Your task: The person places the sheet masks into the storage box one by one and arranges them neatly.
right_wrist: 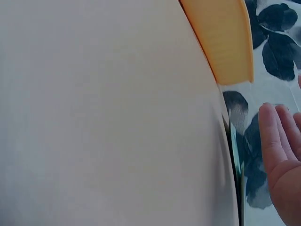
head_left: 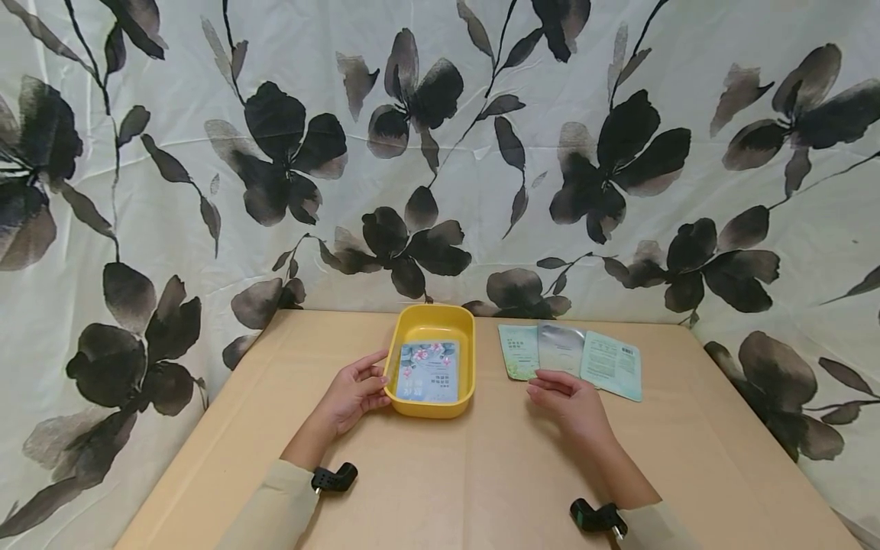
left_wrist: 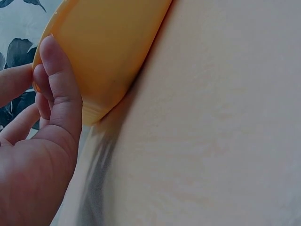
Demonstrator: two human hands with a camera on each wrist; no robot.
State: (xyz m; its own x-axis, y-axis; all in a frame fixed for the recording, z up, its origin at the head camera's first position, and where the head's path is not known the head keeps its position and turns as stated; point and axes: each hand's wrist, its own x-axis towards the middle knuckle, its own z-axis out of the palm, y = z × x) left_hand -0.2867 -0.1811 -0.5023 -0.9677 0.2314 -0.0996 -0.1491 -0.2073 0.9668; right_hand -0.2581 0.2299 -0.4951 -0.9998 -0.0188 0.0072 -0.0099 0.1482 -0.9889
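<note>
My left hand (head_left: 353, 395) pinches the left rim of a yellow plastic tub (head_left: 431, 410), thumb on one side and fingers on the other. In the left wrist view the thumb (left_wrist: 61, 84) lies against the tub's outer wall. A flat pale-blue sachet (head_left: 428, 372) with pink flowers lies inside. My right hand (head_left: 567, 401) holds nothing; its fingers extend just in front of three sachets: a green one (head_left: 520, 348), a silver one (head_left: 560, 347) and a pale-green one (head_left: 611, 367) with printed text. In the right wrist view its fingers (right_wrist: 272, 127) look straight.
A light wooden-coloured table (head_left: 433, 481) carries everything. Behind it hangs a white cloth (head_left: 502, 229) with dark flowers, reaching down to the table's back edge. Black wrist cameras sit on the left wrist (head_left: 334, 478) and right wrist (head_left: 596, 518).
</note>
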